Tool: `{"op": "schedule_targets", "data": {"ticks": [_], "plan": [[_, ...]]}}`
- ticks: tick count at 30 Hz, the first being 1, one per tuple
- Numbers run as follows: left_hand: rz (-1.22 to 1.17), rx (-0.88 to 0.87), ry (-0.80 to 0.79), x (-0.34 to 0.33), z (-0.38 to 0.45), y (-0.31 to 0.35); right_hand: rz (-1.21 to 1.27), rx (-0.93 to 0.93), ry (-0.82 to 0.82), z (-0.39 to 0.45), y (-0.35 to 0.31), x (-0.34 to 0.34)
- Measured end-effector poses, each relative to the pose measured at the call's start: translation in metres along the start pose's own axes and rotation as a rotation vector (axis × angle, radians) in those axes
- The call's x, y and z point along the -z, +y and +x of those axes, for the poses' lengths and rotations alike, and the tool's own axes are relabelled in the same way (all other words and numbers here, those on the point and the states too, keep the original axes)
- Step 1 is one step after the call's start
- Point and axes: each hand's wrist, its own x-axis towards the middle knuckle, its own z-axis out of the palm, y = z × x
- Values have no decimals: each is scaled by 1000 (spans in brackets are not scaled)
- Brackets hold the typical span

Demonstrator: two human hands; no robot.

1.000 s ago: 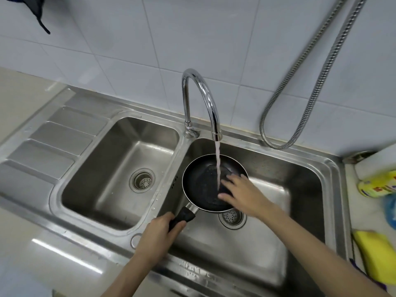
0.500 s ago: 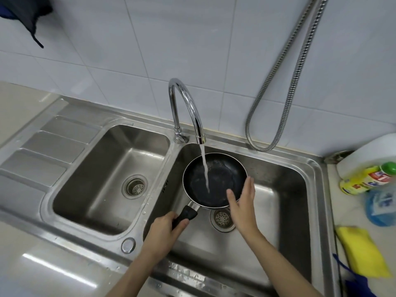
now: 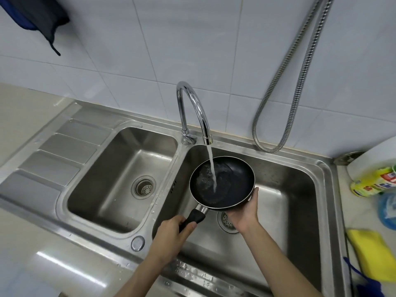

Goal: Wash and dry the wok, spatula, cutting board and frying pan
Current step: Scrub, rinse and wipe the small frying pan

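This is a home kitchen, seen at its washing-up corner. A stainless steel double-bowl sink (image 3: 321,179) with a ribbed draining board (image 3: 64,151) is set into a pale, glossy bench (image 3: 32,116). A chrome gooseneck tap (image 3: 190,108) stands between the two bowls and runs water into the right one. The wall behind is covered in large white tiles (image 3: 192,39), and a flexible metal hose (image 3: 300,82) hangs down it in a loop. On the bench to the right of the sink stand a yellow dish-soap bottle (image 3: 372,183), a white roll (image 3: 377,155) and a yellow cloth (image 3: 375,254). A dark fabric item (image 3: 36,16) hangs on the wall at upper left.
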Motion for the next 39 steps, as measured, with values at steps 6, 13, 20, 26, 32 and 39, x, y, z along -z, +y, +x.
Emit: {"op": "schedule_targets", "data": {"ticks": [6, 13, 20, 26, 32, 39], "plan": [[211, -11, 110, 12, -5, -6, -345, 95, 254, 5, 0, 1], [348, -10, 62, 22, 2, -21, -662, 90, 112, -6, -6, 9], [375, -29, -35, 20, 1, -24, -827, 0, 58, -8, -16, 11], [581, -74, 15, 14, -8, -15, -406, -42, 61, 0, -28, -1], [642, -42, 155, 4, -8, -8, -296, 32, 24, -3, -29, -16], [590, -22, 229, -1, 4, -15, -549, 24, 146, 8, -30, -4]]}}
